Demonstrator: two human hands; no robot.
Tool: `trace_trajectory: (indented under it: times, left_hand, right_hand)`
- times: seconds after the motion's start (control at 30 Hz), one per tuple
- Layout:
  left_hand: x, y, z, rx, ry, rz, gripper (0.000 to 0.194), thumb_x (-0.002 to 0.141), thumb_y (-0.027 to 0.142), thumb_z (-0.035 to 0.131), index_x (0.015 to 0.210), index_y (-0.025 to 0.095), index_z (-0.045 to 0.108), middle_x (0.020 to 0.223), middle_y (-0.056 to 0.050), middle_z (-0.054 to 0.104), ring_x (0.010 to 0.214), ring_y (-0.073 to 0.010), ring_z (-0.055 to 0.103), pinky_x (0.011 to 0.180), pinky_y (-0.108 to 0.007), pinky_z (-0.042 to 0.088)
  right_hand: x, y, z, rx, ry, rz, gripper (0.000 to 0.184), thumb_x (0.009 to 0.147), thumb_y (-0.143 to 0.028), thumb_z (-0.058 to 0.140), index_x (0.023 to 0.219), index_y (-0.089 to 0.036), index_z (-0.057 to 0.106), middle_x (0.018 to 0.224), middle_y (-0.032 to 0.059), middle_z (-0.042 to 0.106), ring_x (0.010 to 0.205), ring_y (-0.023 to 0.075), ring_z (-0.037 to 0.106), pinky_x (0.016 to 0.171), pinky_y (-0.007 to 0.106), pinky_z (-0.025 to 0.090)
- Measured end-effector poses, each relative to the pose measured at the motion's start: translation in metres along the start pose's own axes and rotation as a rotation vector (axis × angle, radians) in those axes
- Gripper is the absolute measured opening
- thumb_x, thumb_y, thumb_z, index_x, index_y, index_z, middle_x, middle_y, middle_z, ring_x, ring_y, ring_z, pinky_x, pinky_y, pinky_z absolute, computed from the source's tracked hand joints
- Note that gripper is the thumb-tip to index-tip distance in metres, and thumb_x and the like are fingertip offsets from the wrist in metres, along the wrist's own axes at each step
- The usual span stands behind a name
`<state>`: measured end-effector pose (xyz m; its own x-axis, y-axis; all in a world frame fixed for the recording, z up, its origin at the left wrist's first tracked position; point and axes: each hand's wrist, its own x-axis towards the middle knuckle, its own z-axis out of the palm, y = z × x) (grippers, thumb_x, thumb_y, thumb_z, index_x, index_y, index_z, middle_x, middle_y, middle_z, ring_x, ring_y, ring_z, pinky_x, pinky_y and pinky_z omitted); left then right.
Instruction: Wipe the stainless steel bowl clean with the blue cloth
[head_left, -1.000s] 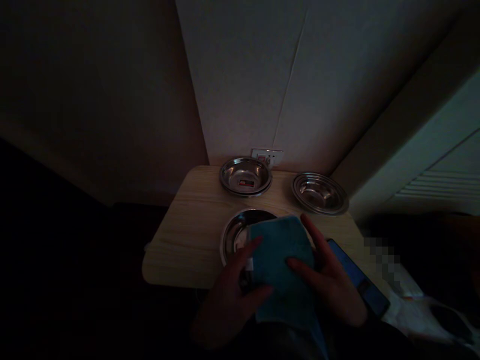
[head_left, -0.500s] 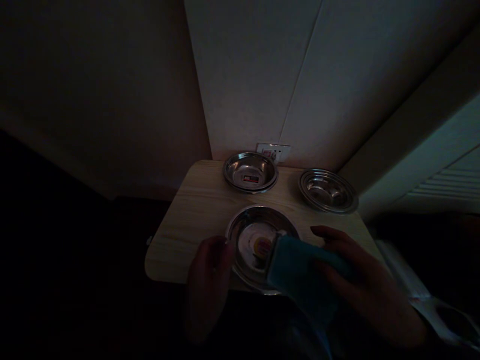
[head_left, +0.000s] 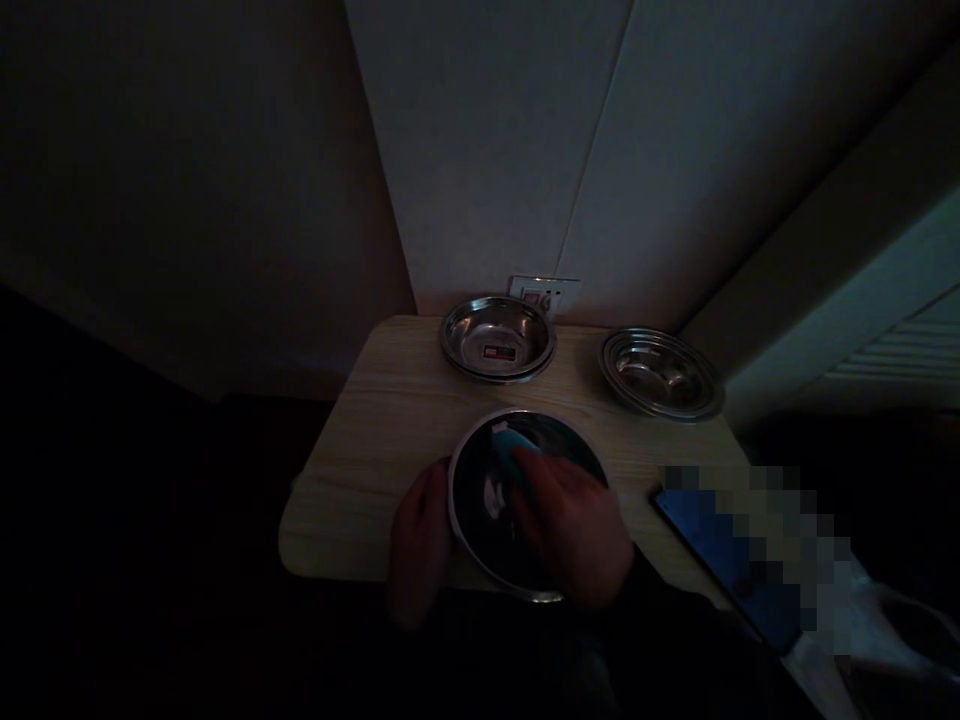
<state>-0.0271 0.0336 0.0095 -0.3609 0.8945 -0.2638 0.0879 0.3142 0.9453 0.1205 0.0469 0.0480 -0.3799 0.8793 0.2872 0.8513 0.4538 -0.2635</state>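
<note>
A round shiny metal basin [head_left: 480, 548] stands near the front of the table, its inside dark with a few reflections. My left hand [head_left: 418, 545] is closed at its left rim, thumb near the edge; the fingertips are hard to see in the dim light. Bunched in my right hand [head_left: 576, 528] is a teal cloth [head_left: 510, 443], pressed against the inside of the basin toward the far side. Most of the cloth is hidden under the closed fingers.
Nested metal basins [head_left: 480, 322] with a small label stand at the back of the wooden table [head_left: 352, 480], below a wall socket [head_left: 566, 292]. Another stack of basins [head_left: 679, 410] is at the back right. A phone [head_left: 720, 550] lies at the right edge.
The cloth, earlier spread between both hands, passed into my right hand alone and moved left into the basin. My left hand let go of the cloth and came to the basin's left rim.
</note>
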Motion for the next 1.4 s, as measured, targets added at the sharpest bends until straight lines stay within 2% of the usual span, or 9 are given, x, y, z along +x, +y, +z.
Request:
trace_trajectory:
  times: [0.17, 0.3, 0.4, 0.6, 0.8, 1.0, 1.17, 1.23, 1.4]
  left_hand:
    - [0.002, -0.007, 0.003, 0.004, 0.002, 0.044, 0.043, 0.081, 0.049, 0.042, 0.094, 0.015, 0.065, 0.096, -0.007, 0.068, 0.086, -0.0197, 0.061, 0.079, -0.03, 0.045]
    - [0.002, -0.01, 0.007, 0.016, 0.04, 0.08, 0.038, 0.082, 0.045, 0.042, 0.087, 0.016, 0.065, 0.084, -0.004, 0.068, 0.076, -0.0175, 0.06, 0.072, -0.027, 0.046]
    - [0.001, -0.012, 0.009, 0.01, 0.077, 0.113, 0.038, 0.082, 0.045, 0.042, 0.086, 0.015, 0.065, 0.08, -0.004, 0.068, 0.073, -0.0168, 0.06, 0.068, -0.026, 0.046]
    - [0.0, -0.016, 0.009, 0.03, 0.06, 0.156, 0.038, 0.082, 0.044, 0.042, 0.093, 0.016, 0.065, 0.091, -0.005, 0.068, 0.083, -0.0181, 0.06, 0.075, -0.026, 0.045]
    - [-0.002, -0.014, 0.013, -0.008, 0.156, 0.074, 0.04, 0.081, 0.048, 0.041, 0.085, 0.015, 0.064, 0.078, -0.004, 0.067, 0.069, -0.0158, 0.058, 0.063, -0.024, 0.045]
    - [0.0, -0.013, 0.009, 0.036, 0.085, 0.114, 0.036, 0.081, 0.044, 0.043, 0.089, 0.016, 0.064, 0.089, -0.005, 0.068, 0.081, -0.0181, 0.06, 0.072, -0.025, 0.045]
    - [-0.001, -0.015, 0.009, 0.052, 0.183, 0.087, 0.039, 0.082, 0.047, 0.04, 0.085, 0.016, 0.063, 0.077, -0.003, 0.066, 0.071, -0.0158, 0.058, 0.065, -0.024, 0.044]
    - [-0.002, -0.013, 0.01, 0.078, 0.178, 0.089, 0.039, 0.082, 0.047, 0.039, 0.08, 0.016, 0.063, 0.072, -0.002, 0.064, 0.068, -0.015, 0.056, 0.062, -0.023, 0.043]
    - [-0.003, -0.011, 0.009, 0.057, 0.105, 0.096, 0.039, 0.081, 0.048, 0.041, 0.083, 0.016, 0.063, 0.081, -0.004, 0.067, 0.076, -0.0169, 0.059, 0.068, -0.024, 0.044]
  right_hand:
    - [0.004, -0.014, 0.015, 0.262, -0.174, 0.062, 0.033, 0.083, -0.017, 0.047, 0.114, -0.014, 0.055, 0.098, 0.0097, 0.066, 0.089, 0.0205, 0.06, 0.078, 0.03, 0.045]
    - [0.002, -0.015, 0.009, 0.433, -0.342, -0.006, 0.023, 0.084, -0.017, 0.047, 0.1, -0.021, 0.063, 0.094, 0.0049, 0.067, 0.089, 0.017, 0.059, 0.082, 0.028, 0.041]
    - [0.004, -0.015, 0.006, 0.449, -0.429, -0.066, 0.022, 0.081, -0.012, 0.048, 0.093, -0.02, 0.065, 0.09, 0.004, 0.067, 0.09, 0.0169, 0.058, 0.083, 0.027, 0.04]
    - [0.018, -0.016, 0.018, 0.365, -0.352, 0.085, 0.027, 0.083, -0.01, 0.041, 0.097, -0.018, 0.063, 0.101, 0.0069, 0.065, 0.095, 0.0166, 0.057, 0.081, 0.025, 0.04]
    - [0.011, -0.004, 0.013, 0.416, -0.528, -0.125, 0.023, 0.077, -0.01, 0.049, 0.089, -0.02, 0.066, 0.094, 0.0036, 0.068, 0.089, 0.0166, 0.061, 0.08, 0.025, 0.04]
    - [0.028, -0.017, 0.016, 0.366, -0.273, 0.098, 0.023, 0.082, -0.012, 0.043, 0.089, -0.018, 0.064, 0.093, 0.0058, 0.067, 0.087, 0.0146, 0.06, 0.076, 0.023, 0.04]
    - [0.023, -0.017, 0.003, 0.328, -0.522, -0.118, 0.019, 0.078, -0.014, 0.05, 0.084, -0.019, 0.067, 0.088, 0.0049, 0.068, 0.081, 0.0166, 0.062, 0.072, 0.025, 0.041]
    - [0.02, -0.015, 0.0, 0.327, -0.573, -0.152, 0.019, 0.078, -0.015, 0.05, 0.085, -0.02, 0.067, 0.087, 0.0043, 0.069, 0.082, 0.0165, 0.062, 0.073, 0.025, 0.04]
    - [0.034, -0.018, 0.008, 0.282, -0.406, 0.107, 0.022, 0.084, -0.017, 0.045, 0.094, -0.018, 0.065, 0.094, 0.0076, 0.068, 0.088, 0.0164, 0.061, 0.074, 0.023, 0.04]
